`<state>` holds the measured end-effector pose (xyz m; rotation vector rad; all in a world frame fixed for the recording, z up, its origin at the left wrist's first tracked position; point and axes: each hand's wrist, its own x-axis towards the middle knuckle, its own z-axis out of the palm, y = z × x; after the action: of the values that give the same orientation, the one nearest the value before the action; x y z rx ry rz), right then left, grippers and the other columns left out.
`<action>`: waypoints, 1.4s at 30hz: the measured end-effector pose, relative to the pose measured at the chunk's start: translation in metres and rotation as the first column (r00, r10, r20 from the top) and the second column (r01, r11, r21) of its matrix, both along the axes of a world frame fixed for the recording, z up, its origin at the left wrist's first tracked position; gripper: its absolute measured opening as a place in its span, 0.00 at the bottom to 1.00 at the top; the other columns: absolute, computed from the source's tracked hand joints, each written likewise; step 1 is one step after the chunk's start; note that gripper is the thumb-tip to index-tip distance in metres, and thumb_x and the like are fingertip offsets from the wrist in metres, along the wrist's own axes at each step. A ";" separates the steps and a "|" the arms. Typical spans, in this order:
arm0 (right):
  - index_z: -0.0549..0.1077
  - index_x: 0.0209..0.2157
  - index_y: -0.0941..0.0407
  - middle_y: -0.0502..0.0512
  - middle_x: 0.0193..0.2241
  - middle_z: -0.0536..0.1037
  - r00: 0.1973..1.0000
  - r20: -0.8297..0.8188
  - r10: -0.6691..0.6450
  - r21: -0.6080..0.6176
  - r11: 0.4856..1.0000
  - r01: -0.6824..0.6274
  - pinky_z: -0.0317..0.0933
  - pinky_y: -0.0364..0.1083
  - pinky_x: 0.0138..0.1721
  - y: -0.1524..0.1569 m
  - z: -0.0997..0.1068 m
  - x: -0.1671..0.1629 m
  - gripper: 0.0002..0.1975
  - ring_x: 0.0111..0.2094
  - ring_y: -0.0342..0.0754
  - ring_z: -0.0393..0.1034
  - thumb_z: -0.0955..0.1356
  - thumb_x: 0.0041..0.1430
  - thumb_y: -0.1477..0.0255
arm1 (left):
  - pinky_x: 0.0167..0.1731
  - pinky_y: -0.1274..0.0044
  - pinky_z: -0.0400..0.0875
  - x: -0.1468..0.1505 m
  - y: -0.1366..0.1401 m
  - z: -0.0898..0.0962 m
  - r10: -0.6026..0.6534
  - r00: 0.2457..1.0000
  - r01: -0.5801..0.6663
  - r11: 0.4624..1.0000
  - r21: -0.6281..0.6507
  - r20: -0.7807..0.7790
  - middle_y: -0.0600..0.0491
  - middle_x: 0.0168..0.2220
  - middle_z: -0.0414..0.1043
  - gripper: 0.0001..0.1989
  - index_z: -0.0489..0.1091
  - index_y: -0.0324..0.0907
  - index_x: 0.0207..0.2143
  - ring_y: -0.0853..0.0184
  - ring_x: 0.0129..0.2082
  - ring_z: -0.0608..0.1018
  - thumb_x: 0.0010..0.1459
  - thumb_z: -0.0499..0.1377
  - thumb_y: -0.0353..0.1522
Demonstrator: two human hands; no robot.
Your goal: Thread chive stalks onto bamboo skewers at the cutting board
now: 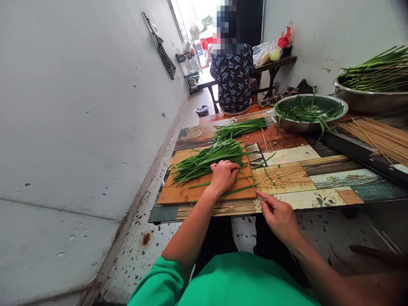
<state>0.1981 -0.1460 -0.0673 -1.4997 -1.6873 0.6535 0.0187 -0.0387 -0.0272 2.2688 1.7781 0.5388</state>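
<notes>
A thick heap of garlic chives lies across a wooden cutting board in front of me. My left hand rests at the heap's near right edge, its fingers curled down and pressed on the chives. Pinched between the thumb and fingers of my right hand is a thin bamboo skewer, just off the board's right corner. The skewer slants up and left, its far end close to my left fingertips. Whether its tip goes into the chives, I cannot tell. Several loose chive leaves lie on the board's near side.
Behind the board lies another chive bundle beside loose skewers. To the right are a steel bowl of chive leaves, a black-handled knife, a pile of skewers and a larger basin. A person sits beyond the table.
</notes>
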 end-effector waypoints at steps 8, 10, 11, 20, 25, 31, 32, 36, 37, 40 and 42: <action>0.76 0.46 0.61 0.58 0.38 0.81 1.000 -0.019 0.009 0.004 1.000 -0.009 0.69 0.44 0.37 0.002 -0.001 0.000 0.20 0.35 0.50 0.77 0.60 0.58 0.68 | 0.44 0.67 0.54 0.000 0.000 0.002 -0.005 1.000 0.005 1.000 -0.023 -0.002 0.53 0.40 0.76 0.11 0.77 0.49 0.38 0.62 0.45 0.71 0.58 0.55 0.31; 0.76 0.46 0.61 0.58 0.38 0.81 1.000 -0.020 0.007 -0.002 1.000 -0.007 0.69 0.44 0.37 0.002 -0.001 0.000 0.20 0.35 0.50 0.77 0.60 0.58 0.68 | 0.44 0.67 0.54 0.001 0.000 0.003 -0.005 1.000 0.005 1.000 -0.027 -0.004 0.53 0.40 0.76 0.11 0.77 0.49 0.37 0.62 0.45 0.71 0.57 0.55 0.31; 0.76 0.46 0.60 0.58 0.38 0.81 1.000 -0.020 0.008 -0.004 1.000 -0.008 0.69 0.44 0.37 0.003 0.000 -0.001 0.20 0.35 0.49 0.77 0.60 0.58 0.68 | 0.44 0.68 0.54 0.001 -0.001 0.004 -0.006 1.000 0.006 1.000 -0.029 -0.004 0.53 0.40 0.76 0.11 0.77 0.49 0.37 0.62 0.45 0.71 0.57 0.55 0.31; 0.75 0.46 0.59 0.57 0.38 0.81 1.000 -0.012 -0.003 0.001 1.000 0.003 0.69 0.45 0.35 0.005 0.005 -0.006 0.19 0.36 0.50 0.77 0.60 0.58 0.69 | 0.44 0.69 0.54 -0.003 -0.021 0.015 -0.112 0.993 0.112 0.994 -0.014 0.020 0.54 0.39 0.77 0.10 0.76 0.50 0.39 0.65 0.43 0.72 0.59 0.55 0.35; 0.75 0.46 0.60 0.58 0.37 0.81 1.000 -0.016 -0.018 -0.024 1.000 0.018 0.69 0.45 0.34 -0.001 0.001 -0.004 0.20 0.35 0.50 0.77 0.60 0.58 0.68 | 0.44 0.67 0.51 -0.009 -0.005 0.014 -0.024 0.997 0.031 0.995 0.096 -0.076 0.52 0.39 0.76 0.08 0.77 0.47 0.36 0.63 0.43 0.70 0.57 0.57 0.34; 0.75 0.47 0.61 0.58 0.35 0.81 1.000 -0.004 -0.017 0.009 1.000 0.017 0.69 0.44 0.32 -0.005 0.001 0.000 0.20 0.32 0.49 0.76 0.60 0.59 0.69 | 0.44 0.66 0.50 -0.002 0.009 0.010 -0.133 0.968 0.155 0.984 0.091 -0.213 0.51 0.38 0.74 0.09 0.76 0.47 0.36 0.61 0.43 0.68 0.58 0.56 0.34; 0.75 0.47 0.60 0.57 0.35 0.81 1.000 -0.003 -0.017 0.014 1.000 0.017 0.68 0.44 0.31 -0.005 0.001 0.001 0.20 0.31 0.49 0.76 0.60 0.59 0.69 | 0.44 0.66 0.50 -0.001 0.010 0.010 -0.145 0.961 0.171 0.981 0.093 -0.237 0.50 0.38 0.74 0.09 0.76 0.47 0.36 0.61 0.43 0.68 0.59 0.56 0.34; 0.75 0.48 0.59 0.56 0.31 0.81 1.000 -0.006 -0.019 0.015 1.000 0.019 0.68 0.43 0.29 -0.008 -0.003 0.003 0.20 0.29 0.48 0.75 0.60 0.59 0.68 | 0.46 0.65 0.50 0.002 0.011 0.010 -0.200 0.915 0.254 0.960 0.117 -0.349 0.47 0.34 0.72 0.12 0.76 0.45 0.35 0.59 0.43 0.67 0.61 0.52 0.34; 0.74 0.48 0.59 0.56 0.31 0.81 1.000 -0.008 -0.019 0.011 1.000 0.019 0.68 0.43 0.29 -0.008 -0.003 0.003 0.20 0.30 0.48 0.75 0.60 0.59 0.68 | 0.47 0.65 0.50 0.004 0.011 0.010 -0.207 0.909 0.265 0.957 0.118 -0.362 0.47 0.34 0.72 0.12 0.75 0.44 0.34 0.59 0.43 0.67 0.61 0.52 0.34; 0.75 0.48 0.58 0.55 0.30 0.81 1.000 -0.019 -0.022 0.006 1.000 0.022 0.68 0.44 0.31 -0.009 -0.003 0.003 0.19 0.32 0.49 0.76 0.60 0.60 0.68 | 0.48 0.64 0.50 0.008 0.012 0.012 -0.200 0.914 0.256 0.959 0.120 -0.352 0.46 0.34 0.72 0.12 0.74 0.43 0.31 0.59 0.43 0.67 0.61 0.53 0.35; 0.75 0.47 0.57 0.55 0.30 0.81 0.999 -0.023 -0.026 0.005 1.000 0.026 0.68 0.44 0.32 -0.008 -0.001 0.003 0.18 0.33 0.49 0.76 0.61 0.60 0.68 | 0.49 0.65 0.51 0.010 0.011 0.013 -0.196 0.926 0.247 0.961 0.125 -0.323 0.46 0.35 0.72 0.13 0.74 0.43 0.30 0.59 0.43 0.68 0.61 0.51 0.34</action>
<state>0.2014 -0.1545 -0.0683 -1.5028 -1.6489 0.6500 0.0290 -0.0274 -0.0144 2.7554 1.6177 0.3104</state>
